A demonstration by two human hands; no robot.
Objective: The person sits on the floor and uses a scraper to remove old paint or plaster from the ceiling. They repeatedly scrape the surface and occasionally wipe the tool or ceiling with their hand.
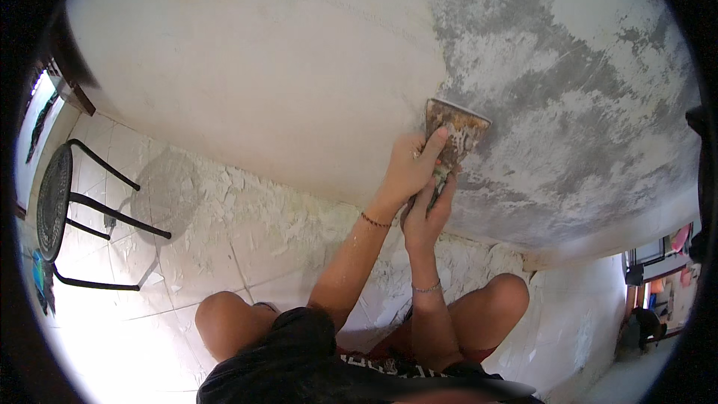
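A scraper (457, 123) with a wide, rusty, paint-smeared metal blade is in both my hands, its straight edge against the wall (314, 78). My left hand (412, 165) grips it near the blade, the thumb lying along the metal. Lower down, my right hand (429, 210) is closed around the handle, which is mostly hidden by fingers. The blade stands at the border between smooth, pale paint on the left and a bared, patchy grey-and-white surface (521, 95) on the right.
Paint flakes (280, 213) litter the tiled floor (207, 275) along the wall's foot. At the left, a round stool (56, 202) with thin black legs appears sideways in the fisheye view. My bent knees (224, 314) frame my arms. A doorway area with blurred household things (664, 292) lies far right.
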